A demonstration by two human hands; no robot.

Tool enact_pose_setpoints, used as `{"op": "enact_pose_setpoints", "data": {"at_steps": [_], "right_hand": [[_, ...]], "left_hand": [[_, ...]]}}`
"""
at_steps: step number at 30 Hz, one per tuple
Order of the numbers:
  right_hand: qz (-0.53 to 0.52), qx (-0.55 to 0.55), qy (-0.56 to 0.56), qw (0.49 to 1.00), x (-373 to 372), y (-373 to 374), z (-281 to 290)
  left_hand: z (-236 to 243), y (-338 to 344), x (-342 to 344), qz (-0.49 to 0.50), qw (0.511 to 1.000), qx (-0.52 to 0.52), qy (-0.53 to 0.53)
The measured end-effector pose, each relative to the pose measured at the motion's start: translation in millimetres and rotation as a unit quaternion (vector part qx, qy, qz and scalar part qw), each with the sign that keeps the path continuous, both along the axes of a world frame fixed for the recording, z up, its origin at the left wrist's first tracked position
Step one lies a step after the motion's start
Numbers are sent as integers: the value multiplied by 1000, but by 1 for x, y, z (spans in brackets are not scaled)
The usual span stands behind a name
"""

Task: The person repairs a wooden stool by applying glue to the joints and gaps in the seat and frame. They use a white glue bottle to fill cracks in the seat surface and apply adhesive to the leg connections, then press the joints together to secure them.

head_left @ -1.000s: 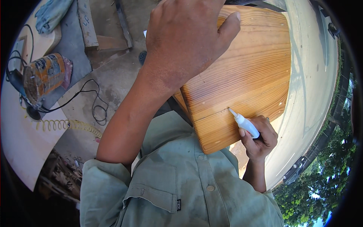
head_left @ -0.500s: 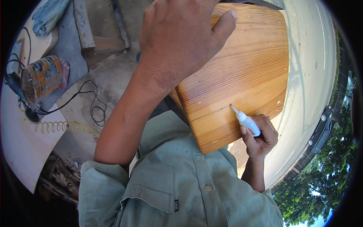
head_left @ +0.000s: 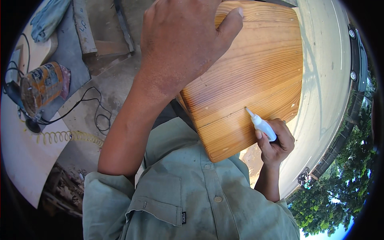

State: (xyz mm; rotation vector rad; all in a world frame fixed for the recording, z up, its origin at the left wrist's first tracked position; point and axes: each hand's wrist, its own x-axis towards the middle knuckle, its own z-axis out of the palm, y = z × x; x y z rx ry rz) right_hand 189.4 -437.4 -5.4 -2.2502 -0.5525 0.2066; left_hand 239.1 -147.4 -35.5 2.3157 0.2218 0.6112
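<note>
A varnished, orange-brown wooden panel (head_left: 256, 68) with rounded corners and dark grain lies in front of me. A thin dark seam runs across its near part. My right hand (head_left: 278, 141) is closed round a small white squeeze bottle (head_left: 264, 127) with a long narrow nozzle, like a glue bottle. Its tip is at the seam, tilted down toward the panel. Over the panel's left side is my left hand (head_left: 184, 38), back up, thumb stretched out. Its other fingers are largely cut off by the upper edge, and no held thing shows.
At left, a rusty, stained tin (head_left: 42, 86) stands near black cables and a coiled yellow air hose (head_left: 72, 137). Wood offcuts (head_left: 85, 30) and a blue cloth (head_left: 49, 20) lie farther off. A road (head_left: 324, 80) with a dark car (head_left: 359, 60) is at right.
The bottle's tip has moved slightly rightward and away along the seam. My left hand and the panel appear shifted a little left. The car has moved up the road, and a motorcycle now shows.
</note>
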Motion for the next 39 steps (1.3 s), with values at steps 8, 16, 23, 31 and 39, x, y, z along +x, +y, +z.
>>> {"op": "enact_pose_setpoints", "data": {"at_steps": [8, 16, 23, 31, 39], "right_hand": [[-8, 10, -11, 1000, 3, -4, -2], [-24, -3, -27, 999, 5, -8, -3], [-29, -4, -34, 999, 10, -11, -5], [-23, 3, -28, 999, 9, -13, -5], [-27, 0, -28, 999, 9, -13, -4]], "left_hand": [[-5, 1, 1, -5, 1000, -1, -13], [-4, 1, 2, -5, 1000, -11, -3], [9, -1, 0, -8, 1000, -10, 18], [-5, -1, 3, 1, 1000, -12, -1], [-6, 0, 3, 2, 1000, -3, -7]]}}
